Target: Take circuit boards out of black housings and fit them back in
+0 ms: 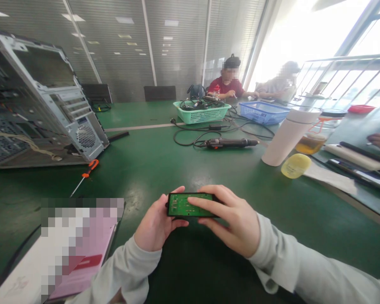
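Note:
Between my two hands is a green circuit board set in a black rectangular casing, its soldered side facing up. My left hand grips the left end, thumb along the far edge and fingers below. Over the right end lies my right hand, one fingertip touching the board's face and the other fingers around the casing's edges. The casing's right end is hidden under that hand. Both hands are just above the green table.
An open computer case and an orange-handled screwdriver are on the left, above a pink-and-white booklet. Ahead lie a black electric screwdriver, a green basket of cables and a blue basket. A pale bottle stands right. Two people sit beyond.

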Tool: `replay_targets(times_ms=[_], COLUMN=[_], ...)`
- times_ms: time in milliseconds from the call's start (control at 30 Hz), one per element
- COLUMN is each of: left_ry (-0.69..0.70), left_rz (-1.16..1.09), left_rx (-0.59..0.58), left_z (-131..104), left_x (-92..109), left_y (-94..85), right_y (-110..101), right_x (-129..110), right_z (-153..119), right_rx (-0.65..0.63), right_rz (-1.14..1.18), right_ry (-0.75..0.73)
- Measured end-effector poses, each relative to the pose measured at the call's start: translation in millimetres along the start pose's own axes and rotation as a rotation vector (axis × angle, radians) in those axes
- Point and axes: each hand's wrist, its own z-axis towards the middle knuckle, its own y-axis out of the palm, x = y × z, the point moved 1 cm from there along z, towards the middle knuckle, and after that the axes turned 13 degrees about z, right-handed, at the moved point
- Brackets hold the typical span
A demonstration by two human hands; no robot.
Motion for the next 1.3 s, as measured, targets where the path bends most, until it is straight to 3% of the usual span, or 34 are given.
replay_targets(times_ms=[133,267,700,900,1033,1133,1300], left_ry=[0.033,0.091,0.091,0.114,0.160,0.179,0.215], left_rz=[0.039,0.163,0.184,0.338,0.502,0.529,0.511], left_rx=[0.104,0.174,0.149,0.123,0.135,0.152,0.162], left_z=[3,2,-1,-1,-1,-1,1], left_x=[-3,-5,-4,-5,-1,-1,-4], left_y=[-2.7,-0.9,1.1,4.0,9.2,8.0,-0.5], right_y=[23,27,36,31,28,29,34], right_x=[7,18,30,26,25,27,31], right_z=[8,0,-12,-6,1,1,-5], right_rx=[0.088,0.196,0.173,0.255,0.171,0.081,-0.235], right_rz=[0.153,0.230,0.502,0.736,1.106,1.271,1.760], right_ry=[0.066,0.116,0.428,0.570,0.835,0.954,1.151])
